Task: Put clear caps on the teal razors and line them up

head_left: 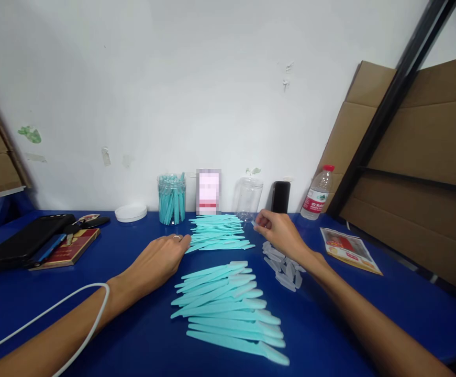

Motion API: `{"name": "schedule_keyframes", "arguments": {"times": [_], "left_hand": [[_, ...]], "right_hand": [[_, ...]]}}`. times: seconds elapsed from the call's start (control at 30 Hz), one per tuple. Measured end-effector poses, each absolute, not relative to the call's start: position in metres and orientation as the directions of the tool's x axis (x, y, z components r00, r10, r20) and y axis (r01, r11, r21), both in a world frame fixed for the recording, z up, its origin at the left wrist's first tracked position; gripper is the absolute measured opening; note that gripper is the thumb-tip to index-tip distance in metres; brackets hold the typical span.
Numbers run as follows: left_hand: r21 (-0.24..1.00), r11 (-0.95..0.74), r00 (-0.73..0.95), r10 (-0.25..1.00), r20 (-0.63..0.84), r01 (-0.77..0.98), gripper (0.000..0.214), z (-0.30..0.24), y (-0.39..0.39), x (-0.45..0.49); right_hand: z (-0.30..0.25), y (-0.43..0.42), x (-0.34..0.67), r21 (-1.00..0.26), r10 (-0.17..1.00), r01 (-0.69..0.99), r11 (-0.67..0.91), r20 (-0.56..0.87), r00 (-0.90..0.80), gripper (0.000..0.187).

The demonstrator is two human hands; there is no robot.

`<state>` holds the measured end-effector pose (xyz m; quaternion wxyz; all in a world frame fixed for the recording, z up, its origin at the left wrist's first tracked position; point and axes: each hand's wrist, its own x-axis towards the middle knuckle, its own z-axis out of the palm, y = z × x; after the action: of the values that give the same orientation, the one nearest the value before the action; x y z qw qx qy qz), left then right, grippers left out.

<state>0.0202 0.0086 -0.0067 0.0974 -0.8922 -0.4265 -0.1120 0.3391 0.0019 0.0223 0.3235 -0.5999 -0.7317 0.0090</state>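
My left hand (165, 256), a ring on one finger, is closed at the left ends of the far row of turquoise eyebrow razors (220, 230), pinching a razor's handle end; its fingertips are partly hidden. Between the thumb and fingers of my right hand (278, 230) is a small translucent blade cap (255, 224). Below that hand lies a loose heap of similar caps (286, 267). Nearer to me, several turquoise razors (228, 309) with whitish caps over their blade ends are spread in a row, handles pointing left.
Along the wall stand a clear jar of razors (171, 201), a clear jar (248, 196), a black phone (281, 197) and a water bottle (318, 193). A white lid (131, 212) lies left. A red notebook (68, 250) is farther left, a packet (349, 248) right. A white cable (102, 303) crosses my left forearm.
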Motion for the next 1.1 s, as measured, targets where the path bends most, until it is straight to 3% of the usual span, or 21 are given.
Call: {"name": "schedule_keyframes", "arguments": {"times": [0.13,0.2,0.3,0.4,0.67,0.93,1.1], "left_hand": [[0.004,-0.575,0.542,0.772,0.333,0.818,0.019,-0.004,0.009,0.022],[0.06,-0.555,0.5,0.786,0.364,0.829,0.021,-0.001,0.006,0.024],[0.141,-0.54,0.452,0.799,0.397,0.83,0.02,0.004,0.001,0.028],[0.206,-0.54,0.424,0.802,0.421,0.816,0.02,0.006,-0.005,0.031],[0.267,-0.577,0.445,0.79,0.423,0.772,0.02,0.007,-0.015,0.037],[0.26,-0.593,0.465,0.78,0.418,0.762,0.02,0.009,-0.019,0.038],[0.253,-0.598,0.461,0.771,0.439,0.76,0.02,0.008,-0.019,0.037]], "right_hand": [[0.022,0.002,0.337,-0.474,0.866,0.826,0.305,0.499,-0.033,0.018],[0.023,0.0,0.331,-0.583,0.873,0.747,0.319,0.488,0.008,0.016],[0.027,-0.008,0.317,-0.856,0.946,0.428,0.291,0.325,0.008,0.012],[0.028,-0.015,0.305,-0.972,0.978,0.109,0.209,0.207,-0.035,0.012],[0.025,-0.017,0.305,-0.967,0.993,-0.246,0.07,0.092,-0.079,0.013],[0.023,-0.023,0.295,-0.969,0.977,-0.247,-0.029,0.025,-0.213,0.011],[0.021,-0.023,0.295,-0.957,0.986,-0.289,-0.026,0.023,-0.167,0.011]]}}
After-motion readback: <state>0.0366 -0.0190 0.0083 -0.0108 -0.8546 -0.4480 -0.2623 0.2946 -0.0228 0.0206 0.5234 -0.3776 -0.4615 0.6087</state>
